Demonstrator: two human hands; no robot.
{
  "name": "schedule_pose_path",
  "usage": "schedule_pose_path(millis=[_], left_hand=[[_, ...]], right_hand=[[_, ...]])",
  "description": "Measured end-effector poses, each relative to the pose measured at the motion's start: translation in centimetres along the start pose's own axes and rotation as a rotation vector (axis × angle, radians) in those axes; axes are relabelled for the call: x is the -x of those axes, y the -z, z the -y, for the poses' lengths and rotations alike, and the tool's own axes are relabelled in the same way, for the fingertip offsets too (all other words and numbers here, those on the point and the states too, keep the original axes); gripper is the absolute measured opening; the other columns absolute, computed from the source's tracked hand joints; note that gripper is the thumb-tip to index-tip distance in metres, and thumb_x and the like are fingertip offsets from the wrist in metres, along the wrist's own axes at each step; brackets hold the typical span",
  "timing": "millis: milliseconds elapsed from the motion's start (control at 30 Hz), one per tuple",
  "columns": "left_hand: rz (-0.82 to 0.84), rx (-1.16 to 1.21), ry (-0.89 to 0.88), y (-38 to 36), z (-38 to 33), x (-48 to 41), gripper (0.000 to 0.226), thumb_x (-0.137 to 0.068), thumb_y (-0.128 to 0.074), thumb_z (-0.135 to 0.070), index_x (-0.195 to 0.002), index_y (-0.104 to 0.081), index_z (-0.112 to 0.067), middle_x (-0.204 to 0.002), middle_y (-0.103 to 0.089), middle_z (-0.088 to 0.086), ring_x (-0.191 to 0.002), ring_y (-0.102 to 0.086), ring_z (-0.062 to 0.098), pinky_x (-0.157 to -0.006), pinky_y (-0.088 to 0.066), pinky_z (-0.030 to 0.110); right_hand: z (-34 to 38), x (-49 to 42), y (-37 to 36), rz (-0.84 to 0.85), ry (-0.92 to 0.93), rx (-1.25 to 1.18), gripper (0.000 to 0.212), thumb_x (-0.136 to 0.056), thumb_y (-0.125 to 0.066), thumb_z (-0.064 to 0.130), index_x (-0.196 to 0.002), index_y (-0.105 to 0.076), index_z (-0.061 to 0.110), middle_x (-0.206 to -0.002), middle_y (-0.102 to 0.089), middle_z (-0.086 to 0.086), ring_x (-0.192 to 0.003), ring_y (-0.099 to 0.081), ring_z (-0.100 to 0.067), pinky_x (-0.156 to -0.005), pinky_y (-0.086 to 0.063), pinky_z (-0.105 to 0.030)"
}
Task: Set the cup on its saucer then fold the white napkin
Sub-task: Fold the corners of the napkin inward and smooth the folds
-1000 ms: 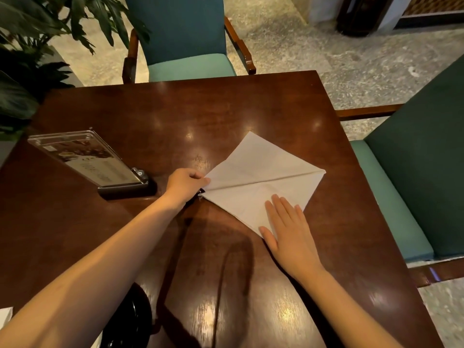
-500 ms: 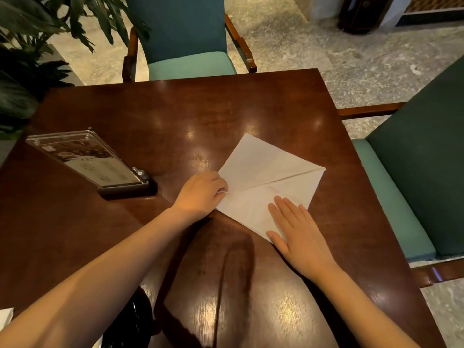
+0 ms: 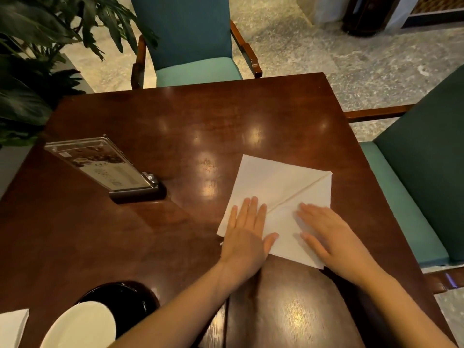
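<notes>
The white napkin (image 3: 273, 187) lies flat on the dark wooden table (image 3: 175, 126), right of centre, with a diagonal crease running toward its right corner. My left hand (image 3: 247, 232) rests flat on the napkin's near-left part, fingers spread. Flat on the near-right part lies my right hand (image 3: 329, 237), palm down. At the bottom left a white cup (image 3: 80, 325) sits on a black saucer (image 3: 135, 300), partly cut off by my left forearm.
A clear acrylic menu stand (image 3: 100, 167) on a black base stands at the table's left. A second white napkin (image 3: 11, 325) shows at the bottom-left edge. Teal chairs stand beyond the far edge (image 3: 190, 36) and to the right (image 3: 421, 177). Plant leaves (image 3: 27, 71) overhang the left.
My left hand let go of the napkin's left corner after bringing it inward and now presses flat on the napkin. My right hand stays flat. The view tilted down, showing the cup.
</notes>
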State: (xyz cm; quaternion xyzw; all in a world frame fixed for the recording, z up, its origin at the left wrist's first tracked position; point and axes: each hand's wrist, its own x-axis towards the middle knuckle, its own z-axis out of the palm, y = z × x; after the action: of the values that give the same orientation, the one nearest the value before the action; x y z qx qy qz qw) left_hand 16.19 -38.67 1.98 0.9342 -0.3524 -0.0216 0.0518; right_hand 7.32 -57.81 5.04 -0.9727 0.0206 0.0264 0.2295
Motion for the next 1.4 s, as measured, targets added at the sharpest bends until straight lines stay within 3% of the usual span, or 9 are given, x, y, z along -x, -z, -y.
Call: schedule_pose_path(millis=[200,333,567,733,867,1000,1133,1267,1400], left_hand=[[-0.016,-0.006,0.051,-0.7,0.4,0.4,0.056,-0.094,-0.027,-0.044,-0.137,-0.045,-0.012,-0.143,-0.044,0.009,-0.135,-0.038,0.024,-0.107,-0.019,0.043],[-0.035,0.023,0.073,-0.6,1.5,0.6,0.057,-0.097,-0.018,-0.045,-0.142,-0.036,-0.014,-0.149,-0.036,0.006,-0.139,-0.029,0.021,-0.112,-0.022,0.044],[-0.041,0.010,0.064,-0.9,1.6,0.6,0.057,-0.096,-0.025,-0.045,-0.146,-0.025,-0.017,-0.152,-0.029,0.008,-0.141,-0.023,0.023,-0.110,-0.014,0.042],[-0.023,-0.008,0.044,-0.6,1.6,0.9,0.053,-0.097,-0.015,-0.047,-0.145,-0.023,-0.025,-0.150,-0.034,0.010,-0.139,-0.028,0.027,-0.113,-0.024,0.048],[0.000,0.055,0.157,-0.8,-0.2,2.0,0.057,-0.097,-0.008,-0.046,-0.143,-0.031,-0.023,-0.150,-0.032,0.012,-0.139,-0.026,0.028,-0.114,-0.022,0.050],[0.019,0.112,0.344,-1.1,-3.0,3.5,0.062,-0.096,-0.005,-0.046,-0.144,-0.032,-0.017,-0.151,-0.028,0.018,-0.140,-0.023,0.032,-0.109,-0.013,0.048],[0.003,0.116,0.411,-0.6,-5.5,4.7,0.060,-0.090,-0.023,-0.042,-0.136,-0.045,-0.010,-0.142,-0.042,0.022,-0.132,-0.038,0.037,-0.110,-0.022,0.051],[0.013,0.114,0.205,-0.4,-5.7,4.4,0.054,-0.094,-0.020,-0.033,-0.138,-0.042,-0.012,-0.144,-0.043,0.011,-0.133,-0.039,0.030,-0.112,-0.027,0.044],[0.059,0.087,0.018,-1.2,-3.4,3.4,0.052,-0.099,-0.016,-0.034,-0.141,-0.034,-0.010,-0.147,-0.038,0.008,-0.136,-0.034,0.024,-0.109,-0.017,0.040]], right_hand=[[3.2,-4.4,-3.8,0.057,0.106,0.199,0.063,-0.094,-0.003,0.052,-0.148,-0.011,0.021,-0.155,0.001,0.005,-0.146,0.001,-0.016,-0.117,0.008,-0.032],[2.0,-5.2,-4.3,0.048,0.111,0.294,0.061,-0.095,-0.003,0.052,-0.149,-0.012,0.025,-0.156,-0.002,0.006,-0.145,0.001,-0.014,-0.117,0.006,-0.034],[-2.4,-8.1,-1.7,-0.005,-0.167,0.387,0.069,-0.089,0.007,0.056,-0.149,0.002,0.022,-0.159,0.004,0.002,-0.146,0.008,-0.017,-0.118,0.003,-0.044],[-4.9,-9.9,0.3,-0.017,-0.311,0.388,0.064,-0.095,-0.009,0.052,-0.149,-0.004,0.019,-0.159,-0.004,-0.002,-0.146,0.002,-0.021,-0.118,-0.002,-0.046],[-5.1,-10.1,0.7,-0.060,-0.376,0.430,0.065,-0.094,-0.008,0.052,-0.149,-0.006,0.016,-0.159,-0.006,-0.005,-0.146,-0.001,-0.023,-0.119,-0.004,-0.047],[-1.2,-6.8,-0.1,-0.083,-0.173,0.349,0.070,-0.092,0.000,0.051,-0.148,-0.015,0.011,-0.157,-0.017,-0.009,-0.145,-0.011,-0.025,-0.117,-0.009,-0.046],[2.8,-1.8,-3.7,0.128,0.079,0.271,0.071,-0.090,0.011,0.051,-0.148,-0.006,0.014,-0.156,0.001,-0.002,-0.145,0.002,-0.021,-0.117,0.009,-0.036],[0.9,0.1,-4.2,0.108,0.078,0.381,0.058,-0.099,-0.011,0.045,-0.147,-0.023,0.014,-0.155,-0.020,-0.005,-0.143,-0.018,-0.022,-0.113,-0.009,-0.040],[-0.4,0.5,-3.6,0.121,0.110,0.392,0.059,-0.098,-0.016,0.047,-0.148,-0.018,0.017,-0.156,-0.015,-0.002,-0.145,-0.010,-0.019,-0.115,-0.006,-0.038]])
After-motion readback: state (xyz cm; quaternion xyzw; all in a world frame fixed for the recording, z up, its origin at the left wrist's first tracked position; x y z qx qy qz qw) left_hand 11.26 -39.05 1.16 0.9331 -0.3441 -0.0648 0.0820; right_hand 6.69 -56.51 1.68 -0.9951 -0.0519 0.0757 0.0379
